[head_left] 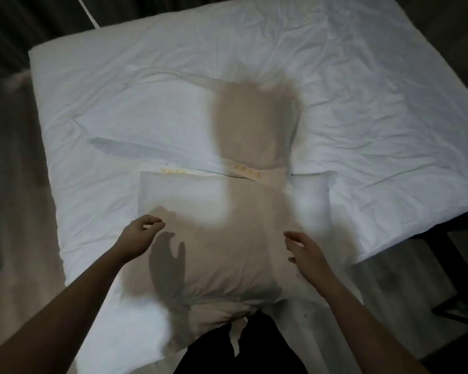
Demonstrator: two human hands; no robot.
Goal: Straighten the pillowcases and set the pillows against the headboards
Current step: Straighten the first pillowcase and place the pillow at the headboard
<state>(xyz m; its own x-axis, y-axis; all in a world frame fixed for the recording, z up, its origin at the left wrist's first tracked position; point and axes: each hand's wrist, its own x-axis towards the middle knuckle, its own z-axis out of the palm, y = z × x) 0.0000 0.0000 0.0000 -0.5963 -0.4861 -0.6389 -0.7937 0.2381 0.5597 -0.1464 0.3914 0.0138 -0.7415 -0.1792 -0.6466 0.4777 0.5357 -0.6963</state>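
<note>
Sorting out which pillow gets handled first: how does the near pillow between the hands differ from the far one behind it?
The near pillow lies closest to the person, between the left hand and right hand; the far pillow lies beyond it, out of reach of both hands. The near pillow is mostly shadowed, its near end bunched; the far pillow is brighter and looks flatter. Both are white and lie on the bed.
</note>
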